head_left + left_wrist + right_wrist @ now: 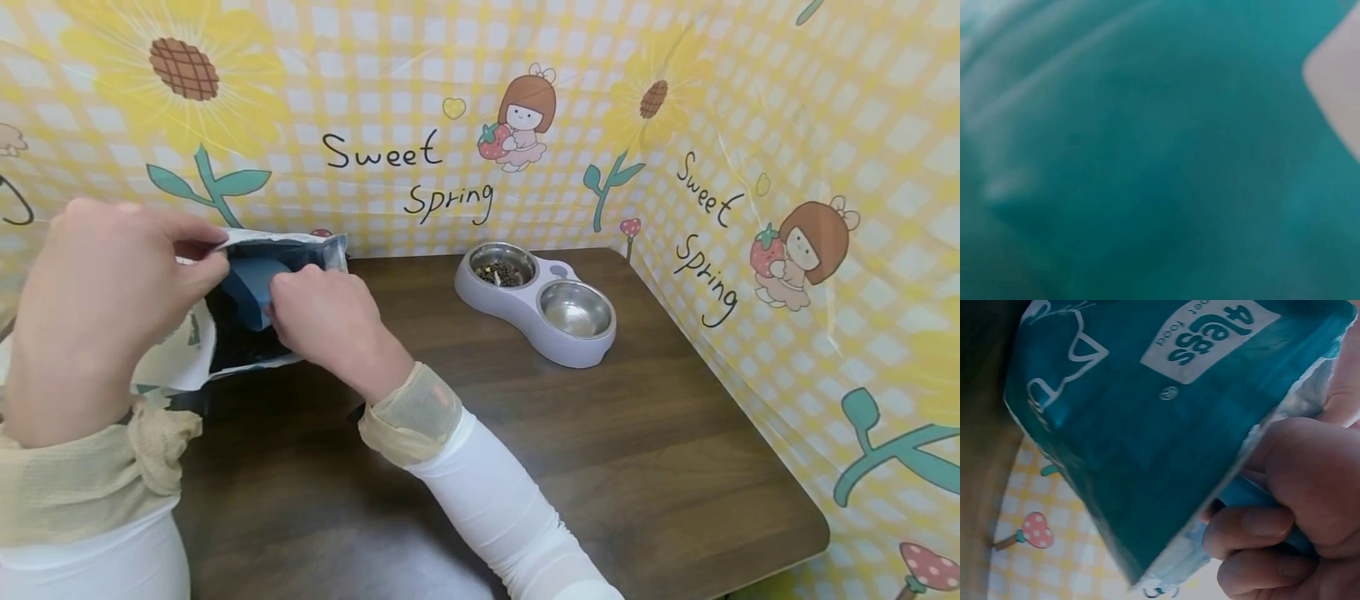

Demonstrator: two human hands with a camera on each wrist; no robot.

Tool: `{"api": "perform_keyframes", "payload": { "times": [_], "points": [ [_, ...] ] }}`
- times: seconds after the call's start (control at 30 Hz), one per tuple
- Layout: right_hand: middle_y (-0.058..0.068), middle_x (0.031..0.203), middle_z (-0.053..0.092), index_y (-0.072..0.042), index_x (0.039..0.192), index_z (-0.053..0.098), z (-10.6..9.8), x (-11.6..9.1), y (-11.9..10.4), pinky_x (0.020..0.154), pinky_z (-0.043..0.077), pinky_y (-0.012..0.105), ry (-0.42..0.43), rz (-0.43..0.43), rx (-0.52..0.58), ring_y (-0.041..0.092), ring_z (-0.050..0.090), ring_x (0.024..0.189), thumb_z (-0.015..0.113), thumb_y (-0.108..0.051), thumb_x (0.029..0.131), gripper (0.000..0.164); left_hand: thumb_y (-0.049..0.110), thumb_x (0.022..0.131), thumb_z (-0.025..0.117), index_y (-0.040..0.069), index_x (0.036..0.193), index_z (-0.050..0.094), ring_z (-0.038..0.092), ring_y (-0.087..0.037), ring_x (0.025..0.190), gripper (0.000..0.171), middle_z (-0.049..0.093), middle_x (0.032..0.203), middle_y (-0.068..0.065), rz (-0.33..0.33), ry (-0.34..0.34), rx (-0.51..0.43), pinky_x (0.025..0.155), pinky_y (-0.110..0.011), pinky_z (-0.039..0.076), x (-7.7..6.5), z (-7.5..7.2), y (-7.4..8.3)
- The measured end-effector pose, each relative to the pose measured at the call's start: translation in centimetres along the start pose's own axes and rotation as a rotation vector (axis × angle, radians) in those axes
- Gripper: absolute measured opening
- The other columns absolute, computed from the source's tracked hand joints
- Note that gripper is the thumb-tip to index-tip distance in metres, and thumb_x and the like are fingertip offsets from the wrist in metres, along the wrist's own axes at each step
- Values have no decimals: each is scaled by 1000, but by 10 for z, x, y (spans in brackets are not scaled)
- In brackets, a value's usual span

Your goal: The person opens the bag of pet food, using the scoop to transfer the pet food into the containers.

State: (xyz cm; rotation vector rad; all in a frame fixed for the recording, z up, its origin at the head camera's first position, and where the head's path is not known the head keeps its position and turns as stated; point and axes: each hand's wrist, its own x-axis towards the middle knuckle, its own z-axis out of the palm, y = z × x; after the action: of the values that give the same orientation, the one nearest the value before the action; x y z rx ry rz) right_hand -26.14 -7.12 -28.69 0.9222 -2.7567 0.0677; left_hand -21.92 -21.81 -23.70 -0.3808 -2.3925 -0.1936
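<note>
A teal pet food bag [1135, 437] stands at the left of the table with its mouth spread wide, dark inside. My left hand [112, 300] pinches the bag's upper rim between thumb and fingers. With curled fingers my right hand [330, 321] grips a blue scoop [251, 287] within the bag's mouth. The right wrist view shows those fingers wrapped round the scoop's blue handle [1247, 494] beside the bag's edge. Teal bag surface [1147, 156] fills the left wrist view, blurred. How much the scoop holds is hidden.
A pale lilac double pet bowl [517, 300] stands at the back of the brown wooden table [600, 450]. Its left steel bowl [502, 265] contains brown kibble; its right steel bowl [576, 309] shows bare metal. Yellow checked cloth [390, 92] hangs behind and at the right.
</note>
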Motion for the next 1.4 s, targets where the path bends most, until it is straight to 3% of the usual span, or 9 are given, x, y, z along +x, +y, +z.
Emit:
{"api": "perform_keyframes", "payload": {
  "times": [0.27,0.5,0.73,1.07,1.4],
  "points": [
    [-7,66,60,-22,80,66,12,8,6,49,48,20,-50,-63,125,4,58,56,53,-37,99,27,8,78,64,-5,88,77,58,-45,55,21,74,76,-27,3,-6,-8,49,-54,36,1,1,-1],
    [-6,69,59,-20,86,68,16,11,7,52,47,19,-140,-136,209,5,58,60,53,-37,99,26,6,78,62,-3,84,77,58,-41,52,20,74,72,-25,31,20,-21,47,-53,39,1,1,-1],
    [-5,65,56,-20,76,66,14,12,12,52,43,19,-174,-168,290,5,57,59,54,-36,99,30,7,78,63,-3,86,77,58,-43,53,20,74,74,-25,17,6,-19,49,-54,39,1,0,0],
    [-5,63,59,-20,72,66,19,14,10,52,44,21,-198,-25,414,7,58,58,56,-38,98,33,7,78,63,-4,85,77,59,-45,55,19,74,75,-26,-5,-5,-31,50,-55,39,1,0,1],
    [-5,58,54,-18,67,62,23,15,5,48,42,19,-150,29,456,6,56,54,57,-39,98,38,7,78,62,-4,84,77,59,-44,55,19,74,74,-26,-6,-2,-21,50,-55,39,0,-1,1]
  ]
}}
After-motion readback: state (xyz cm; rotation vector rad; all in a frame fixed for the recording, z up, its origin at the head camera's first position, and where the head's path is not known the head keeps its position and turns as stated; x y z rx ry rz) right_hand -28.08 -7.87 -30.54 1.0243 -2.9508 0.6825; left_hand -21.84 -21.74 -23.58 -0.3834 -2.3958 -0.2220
